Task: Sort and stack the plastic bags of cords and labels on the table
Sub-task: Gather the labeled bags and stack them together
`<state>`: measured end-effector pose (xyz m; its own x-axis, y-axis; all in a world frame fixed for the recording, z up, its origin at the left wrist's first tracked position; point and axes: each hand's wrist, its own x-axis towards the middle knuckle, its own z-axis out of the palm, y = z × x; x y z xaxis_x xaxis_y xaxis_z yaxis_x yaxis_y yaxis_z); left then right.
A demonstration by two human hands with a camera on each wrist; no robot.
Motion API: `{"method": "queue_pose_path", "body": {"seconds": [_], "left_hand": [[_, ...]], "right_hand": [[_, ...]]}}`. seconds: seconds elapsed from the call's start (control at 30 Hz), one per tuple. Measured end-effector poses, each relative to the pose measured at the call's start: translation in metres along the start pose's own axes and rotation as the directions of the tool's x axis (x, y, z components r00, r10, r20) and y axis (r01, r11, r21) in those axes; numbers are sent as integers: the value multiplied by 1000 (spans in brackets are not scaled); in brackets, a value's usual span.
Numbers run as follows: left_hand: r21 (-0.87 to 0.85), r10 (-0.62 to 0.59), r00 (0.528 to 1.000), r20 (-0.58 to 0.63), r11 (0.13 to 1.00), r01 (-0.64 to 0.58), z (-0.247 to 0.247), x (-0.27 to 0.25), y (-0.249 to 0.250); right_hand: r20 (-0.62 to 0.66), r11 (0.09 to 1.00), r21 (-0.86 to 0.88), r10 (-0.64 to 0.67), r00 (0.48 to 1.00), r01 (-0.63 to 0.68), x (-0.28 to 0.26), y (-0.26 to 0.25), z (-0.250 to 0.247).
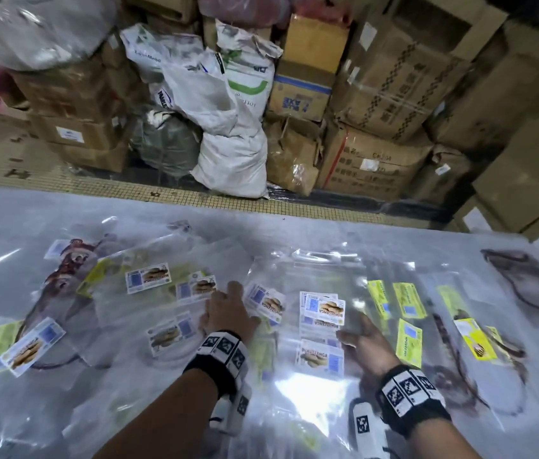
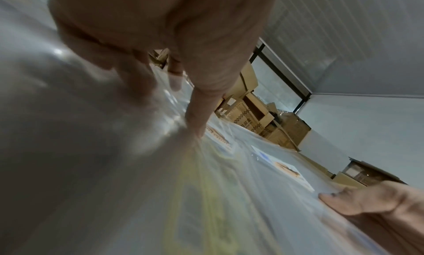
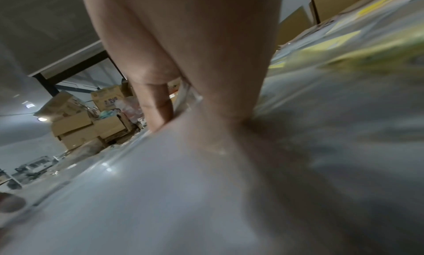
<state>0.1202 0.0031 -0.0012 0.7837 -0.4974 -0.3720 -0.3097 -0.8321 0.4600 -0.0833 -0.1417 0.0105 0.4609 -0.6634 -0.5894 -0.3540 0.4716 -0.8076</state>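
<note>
Clear plastic bags with labels cover the table. A pile of white-and-blue labelled bags (image 1: 323, 313) lies in the middle, and more of them (image 1: 147, 278) are scattered to the left. Yellow-labelled bags (image 1: 409, 301) lie in a row at the right. Dark red cords (image 1: 69, 260) show inside bags at the far left and far right. My left hand (image 1: 225, 306) rests flat on the bags just left of the pile, its straight fingers (image 2: 197, 113) pressing the plastic. My right hand (image 1: 361, 339) lies flat on the pile's right edge, its fingers (image 3: 158, 110) touching plastic.
Beyond the table's far edge stand stacked cardboard boxes (image 1: 390, 71) and white sacks (image 1: 228, 127) on a tiled floor. More boxes (image 1: 526, 180) rise at the right. Loose clear bags (image 1: 129, 409) cover the near part of the table.
</note>
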Motion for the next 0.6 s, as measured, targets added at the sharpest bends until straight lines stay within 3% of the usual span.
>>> {"method": "queue_pose_path", "body": {"seconds": [0.2, 0.3, 0.33, 0.4, 0.47, 0.6], "left_hand": [[-377, 14, 1000, 6, 926, -11, -24, 6, -13], [-521, 16, 995, 97, 853, 37, -28, 8, -23], [-466, 39, 994, 103, 885, 14, -26, 10, -25], [-196, 101, 993, 64, 977, -87, -21, 7, -24], [40, 143, 990, -21, 989, -142, -15, 1, -18], [60, 83, 996, -41, 995, -81, 1, -8, -11]], "right_hand": [[-3, 1000, -11, -7, 1000, 7, 0, 2, -2], [2, 1000, -16, -1, 1000, 1, 3, 3, -2], [3, 1000, -17, 3, 1000, -3, 4, 3, -2], [-1, 1000, -19, 10, 1000, -10, 5, 4, -2], [3, 1000, -4, 10, 1000, -10, 7, 6, -4], [3, 1000, 20, 0, 1000, 0, 8, 10, -5]]}}
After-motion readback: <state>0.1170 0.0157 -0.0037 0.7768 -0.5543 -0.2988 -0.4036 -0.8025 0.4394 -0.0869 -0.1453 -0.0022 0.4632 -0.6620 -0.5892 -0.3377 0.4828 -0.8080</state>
